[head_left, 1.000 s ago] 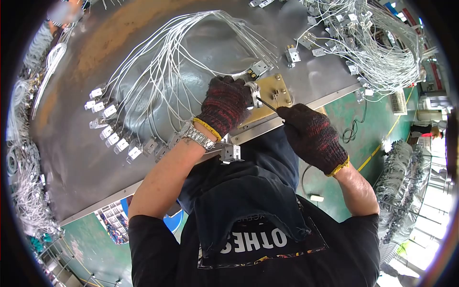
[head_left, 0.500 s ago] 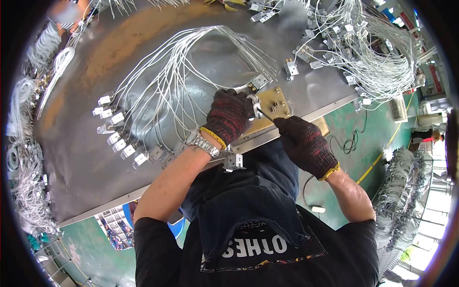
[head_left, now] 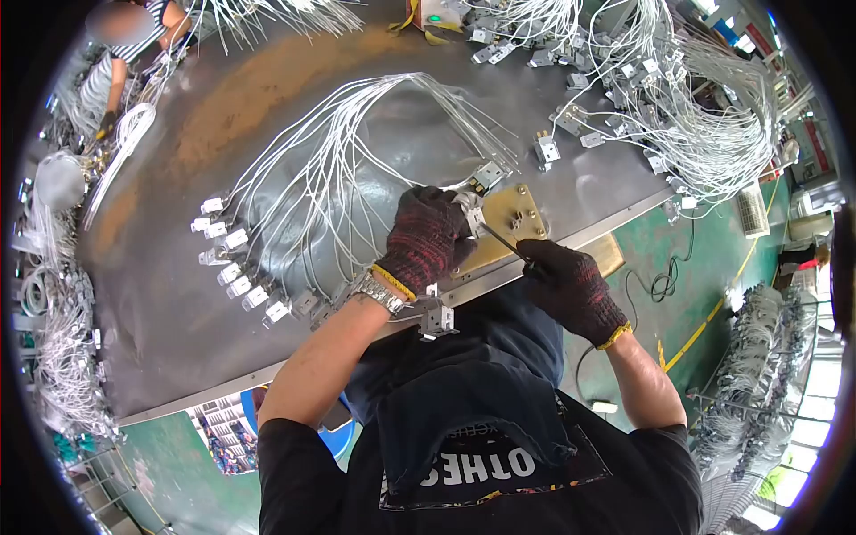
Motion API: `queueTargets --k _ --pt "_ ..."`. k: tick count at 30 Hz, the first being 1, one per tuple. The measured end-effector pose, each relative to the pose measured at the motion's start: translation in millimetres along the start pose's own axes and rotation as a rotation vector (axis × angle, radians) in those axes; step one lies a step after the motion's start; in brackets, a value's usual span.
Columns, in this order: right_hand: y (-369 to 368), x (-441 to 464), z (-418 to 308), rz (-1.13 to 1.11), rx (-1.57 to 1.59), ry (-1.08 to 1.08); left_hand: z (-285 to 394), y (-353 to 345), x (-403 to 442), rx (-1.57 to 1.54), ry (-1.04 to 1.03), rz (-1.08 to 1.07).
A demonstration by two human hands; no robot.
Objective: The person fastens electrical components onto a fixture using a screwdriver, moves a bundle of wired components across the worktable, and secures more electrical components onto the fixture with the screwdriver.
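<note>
Fitting small, silvery; tool slim, dark.

Directions are taken from the centre of the view, 12 o'clock up. Wearer's gloved hands: two; left hand near centre, right hand at 3 o'clock. Slim tool: one, in the right hand. Metal piece: one, at the left fingertips. Wristwatch: one, 8 o'clock. Brass plate: one, 2 o'clock. Bright end blocks: nine, 9 o'clock. Single block at the bench edge: one, 6 o'clock. Co-worker: one, 10 o'clock. Heaped blocks, 2 o'clock: too crowded to count.
</note>
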State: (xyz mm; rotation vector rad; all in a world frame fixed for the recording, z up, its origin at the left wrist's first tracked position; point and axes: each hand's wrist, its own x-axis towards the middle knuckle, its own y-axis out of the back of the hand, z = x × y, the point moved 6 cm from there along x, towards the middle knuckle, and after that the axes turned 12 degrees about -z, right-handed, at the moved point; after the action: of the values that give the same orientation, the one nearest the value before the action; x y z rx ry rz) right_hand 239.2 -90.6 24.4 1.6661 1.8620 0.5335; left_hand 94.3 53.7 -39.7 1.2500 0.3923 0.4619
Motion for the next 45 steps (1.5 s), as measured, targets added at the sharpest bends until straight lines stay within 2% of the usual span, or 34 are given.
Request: queueTargets --k 3,5,6,7,9,11,14,15,16,17,19,20,22,24,25,27,29,31,33,35,36,37,39,41,42,45 --pt "-2.4 2.2 5.9 -0.038 -0.083 -0.082 -2.8 9.3 -4.1 -0.038 0.055 -0.066" --pt "-3.1 4.8 11.8 -0.020 -0.061 -0.086 -2.1 18.3 -12.3 -0.063 -0.076 0.073" --pt "-3.7 6.5 14.8 -0.008 -0.040 -0.091 -4.0 24.0 -12.3 -0.126 -0.080 -0.069" --pt "-4.4 10.9 15.0 -0.007 -0.035 -0.091 -3.3 33.1 -17.0 -0.123 -0.080 -0.073" --pt "-2.8 25.1 22.4 0.010 -0.102 -0.242 -3.8 38.9 -26.3 -0.335 -0.090 -0.176" --pt "-5.7 43.8 33.1 0.033 -0.151 -0.191 -12.2 40.6 -31.4 -0.257 -0.131 -0.122" --pt "-5.9 74.6 41.6 0.112 -0.241 -0.161 -15.4 52.9 -37.8 -0.179 0.032 -0.460" --pt "-3.4 83.9 45.4 0.172 -0.280 -0.182 -16.0 49.3 -41.2 -0.172 0.029 -0.460" --pt "-3.9 92.2 50.2 0.206 -0.267 -0.112 -20.7 42.9 -45.8 -0.043 0.029 -0.447" --pt "-6.5 102.0 59.6 0.164 -0.304 -0.149 -22.6 38.6 -45.3 0.087 0.016 -0.424" --pt "-11.6 124.9 80.0 0.095 -0.402 -0.183 -18.9 27.7 -41.6 0.114 0.044 -0.449" --pt "-12.8 128.8 83.5 0.132 -0.405 -0.106 -19.0 22.9 -40.2 0.103 0.019 -0.373" --pt "-9.8 136.5 82.2 0.204 -0.411 -0.112 -14.5 15.3 -32.9 0.096 -0.046 -0.283" --pt "-4.7 142.1 74.7 0.158 -0.360 -0.186 -17.4 15.9 -28.3 0.174 0.052 -0.201" --pt "-3.1 145.6 73.4 0.182 -0.367 -0.194 -16.6 12.7 -25.0 0.182 0.031 -0.188" --pt "-8.1 154.9 74.3 0.079 -0.323 -0.218 -22.7 9.4 -16.3 0.057 0.094 -0.156" --pt "-9.3 154.3 67.3 0.102 -0.264 -0.164 -21.4 8.9 -8.5 0.057 0.151 -0.149" --pt "-6.6 148.5 52.7 0.118 -0.208 -0.106 -30.9 6.8 -4.9 -0.154 0.280 -0.170" --pt "-14.0 137.3 41.9 -0.058 0.275 -0.119 -29.1 12.4 -1.0 -0.150 0.297 -0.190" --pt "-23.2 124.9 35.7 -0.122 0.374 -0.085 -24.3 20.1 -5.5 -0.110 0.307 -0.146" --pt "-24.1 116.2 39.4 -0.102 0.546 -0.102 -33.7 5.8 -5.9 -0.144 0.295 -0.135" --pt "-31.2 108.5 45.0 -0.098 0.724 -0.128 -27.5 11.3 -11.5 -0.167 0.223 -0.122" --pt "-46.0 100.1 57.0 -0.133 0.815 -0.070 -17.3 17.6 -18.0 -0.133 0.161 -0.187" --pt "-45.6 83.7 50.4 -0.090 0.767 -0.123 -16.7 12.9 -24.2 -0.140 0.075 -0.154" --pt "-44.2 77.4 47.8 -0.091 0.729 -0.125 -17.1 6.3 -25.6 -0.052 0.113 -0.141" --pt "-42.5 69.0 33.9 -0.089 0.625 -0.158 1.9 19.3 -22.3 0.062 0.190 -0.469"
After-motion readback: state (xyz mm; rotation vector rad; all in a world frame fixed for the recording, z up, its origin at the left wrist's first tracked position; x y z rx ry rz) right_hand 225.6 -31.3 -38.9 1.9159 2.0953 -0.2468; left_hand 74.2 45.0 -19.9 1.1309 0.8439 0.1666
